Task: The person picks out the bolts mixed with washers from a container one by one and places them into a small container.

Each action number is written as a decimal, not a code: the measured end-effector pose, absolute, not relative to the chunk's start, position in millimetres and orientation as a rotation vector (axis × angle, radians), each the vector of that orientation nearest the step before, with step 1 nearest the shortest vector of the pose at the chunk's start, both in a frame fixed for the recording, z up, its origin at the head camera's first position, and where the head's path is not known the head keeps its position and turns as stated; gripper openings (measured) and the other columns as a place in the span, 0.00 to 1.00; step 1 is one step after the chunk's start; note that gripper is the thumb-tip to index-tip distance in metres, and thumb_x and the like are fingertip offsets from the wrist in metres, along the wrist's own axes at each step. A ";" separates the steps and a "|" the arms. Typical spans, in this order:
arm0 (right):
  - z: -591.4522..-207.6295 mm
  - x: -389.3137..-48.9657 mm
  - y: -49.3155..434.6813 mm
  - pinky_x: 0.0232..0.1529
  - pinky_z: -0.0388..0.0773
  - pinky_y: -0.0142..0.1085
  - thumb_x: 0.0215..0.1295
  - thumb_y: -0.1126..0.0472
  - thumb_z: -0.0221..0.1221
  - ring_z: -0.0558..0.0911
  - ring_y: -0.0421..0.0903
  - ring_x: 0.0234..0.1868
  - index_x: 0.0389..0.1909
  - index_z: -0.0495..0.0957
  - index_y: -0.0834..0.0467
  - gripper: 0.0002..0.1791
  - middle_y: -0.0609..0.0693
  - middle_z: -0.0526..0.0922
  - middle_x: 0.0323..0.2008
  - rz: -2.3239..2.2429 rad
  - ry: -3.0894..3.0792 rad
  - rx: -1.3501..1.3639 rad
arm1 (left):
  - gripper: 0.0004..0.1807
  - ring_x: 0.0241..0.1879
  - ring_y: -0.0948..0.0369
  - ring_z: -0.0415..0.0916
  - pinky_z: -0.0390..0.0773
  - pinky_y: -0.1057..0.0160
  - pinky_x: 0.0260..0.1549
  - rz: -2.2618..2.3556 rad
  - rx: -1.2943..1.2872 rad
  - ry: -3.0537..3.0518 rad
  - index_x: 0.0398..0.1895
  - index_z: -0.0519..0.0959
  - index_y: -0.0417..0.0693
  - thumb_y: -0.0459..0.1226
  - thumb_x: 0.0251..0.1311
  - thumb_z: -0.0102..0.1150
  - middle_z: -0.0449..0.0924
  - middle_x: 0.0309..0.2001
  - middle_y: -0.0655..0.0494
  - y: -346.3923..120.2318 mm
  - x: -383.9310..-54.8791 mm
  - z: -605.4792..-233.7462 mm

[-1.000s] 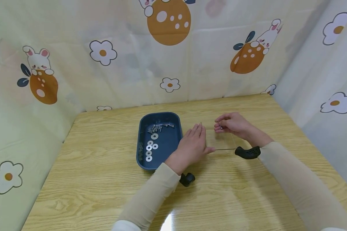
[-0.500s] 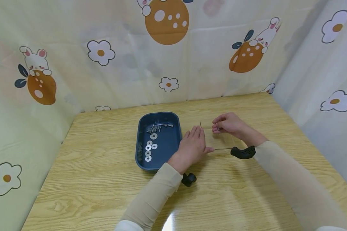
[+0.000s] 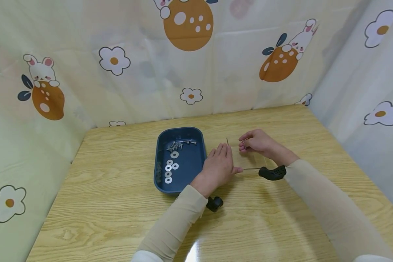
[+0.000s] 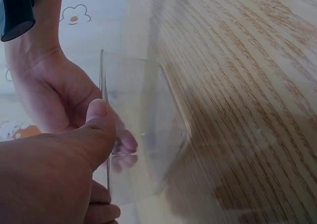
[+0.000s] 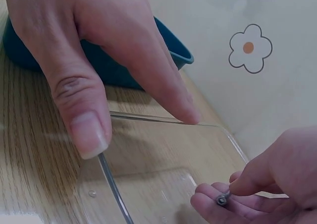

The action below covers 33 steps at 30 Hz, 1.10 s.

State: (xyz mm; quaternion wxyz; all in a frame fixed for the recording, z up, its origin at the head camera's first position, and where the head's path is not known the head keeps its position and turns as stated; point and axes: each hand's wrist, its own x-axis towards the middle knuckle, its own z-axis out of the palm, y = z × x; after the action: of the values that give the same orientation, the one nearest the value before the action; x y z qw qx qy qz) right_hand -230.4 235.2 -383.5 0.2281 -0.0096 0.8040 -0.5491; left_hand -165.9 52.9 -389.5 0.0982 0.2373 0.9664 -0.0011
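Note:
A clear plastic box (image 4: 148, 95) stands on the wooden table to the right of a dark blue tray (image 3: 156, 156). My left hand (image 3: 217, 167) rests across the box's left side, its fingers extended. In the right wrist view, its thumb touches the near rim and a straight finger lies along another edge. My right hand (image 3: 261, 143) is at the far right part of the box, palm partly up. Between its thumb and fingers it pinches a small metal bolt (image 5: 221, 200), whose round socketed end shows.
Several bolts (image 3: 175, 146) lie at the far end of the tray, and several flat washers (image 3: 168, 167) along its left side. Black wrist camera mounts (image 3: 272, 173) sit by both wrists. A patterned curtain (image 3: 144, 83) hangs behind the table.
My right hand has shifted slightly left with the bolt between its fingers. My left hand stays on the box, moving hardly at all.

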 end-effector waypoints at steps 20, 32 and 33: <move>-375.4 -229.4 226.4 0.66 0.74 0.48 0.75 0.69 0.43 0.78 0.58 0.59 0.68 0.59 0.78 0.25 0.74 0.69 0.63 -1.493 2.214 -0.048 | 0.47 0.80 0.56 0.43 0.53 0.56 0.77 0.059 0.720 2.885 0.79 0.47 0.43 0.63 0.69 0.42 0.47 0.80 0.49 41.0 -165.4 -384.3; -362.2 -231.2 217.0 0.61 0.78 0.44 0.75 0.65 0.43 0.83 0.52 0.53 0.63 0.63 0.78 0.23 0.73 0.72 0.60 -1.577 2.235 -0.102 | 0.46 0.80 0.55 0.44 0.54 0.55 0.77 0.066 0.768 2.942 0.79 0.49 0.43 0.63 0.70 0.39 0.48 0.80 0.48 22.5 -164.0 -371.0; -360.7 -231.1 216.2 0.61 0.79 0.43 0.75 0.65 0.43 0.82 0.51 0.53 0.63 0.63 0.78 0.23 0.72 0.72 0.60 -1.584 2.235 -0.105 | 0.45 0.80 0.54 0.44 0.53 0.55 0.77 0.073 0.764 2.947 0.79 0.49 0.42 0.63 0.70 0.39 0.48 0.80 0.47 20.1 -163.8 -369.6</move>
State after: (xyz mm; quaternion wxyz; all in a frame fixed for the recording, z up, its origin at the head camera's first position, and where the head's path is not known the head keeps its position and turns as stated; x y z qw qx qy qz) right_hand -231.1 216.2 -360.7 0.1988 -0.0375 0.7990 -0.5663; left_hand -163.8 20.1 -369.6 0.0479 0.2504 0.9667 0.0240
